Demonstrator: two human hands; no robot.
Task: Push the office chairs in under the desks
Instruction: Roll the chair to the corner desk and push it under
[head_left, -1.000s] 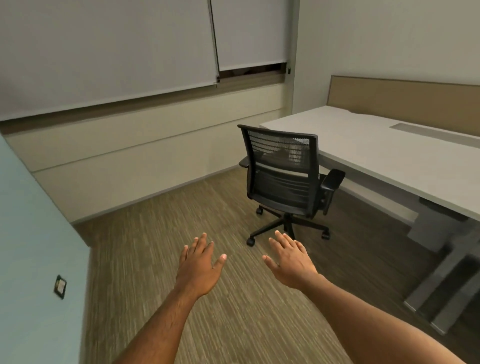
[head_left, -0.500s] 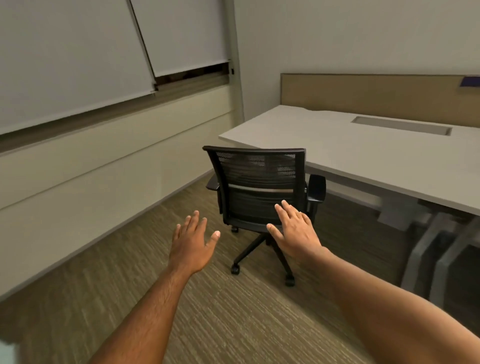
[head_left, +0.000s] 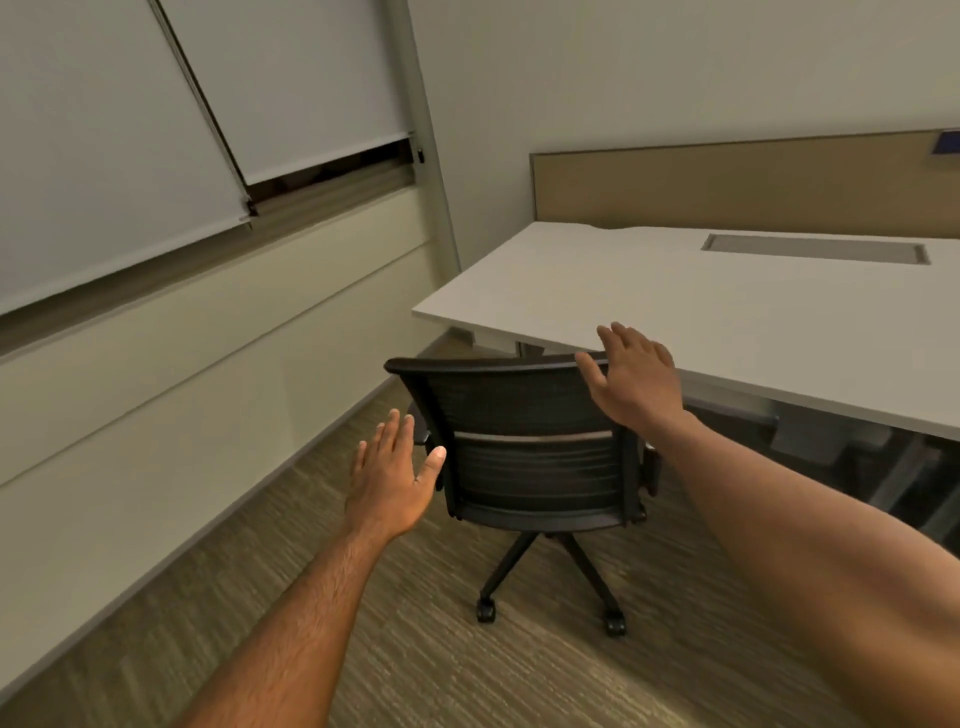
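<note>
Nowhere legible writing: chair (head_left: 524, 457), desk (head_left: 727, 322).

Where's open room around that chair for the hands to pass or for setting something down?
Bare desktop between its near edge and the grey cable slot. Open carpet between the wall and the chair. It is tight at the backrest's top right corner, where the right hand sits close under the desk edge; the left hand flanks the backrest's left side.

Bare forearms, left hand (head_left: 392, 475) and right hand (head_left: 636, 376) ungloved (no jewellery).
</note>
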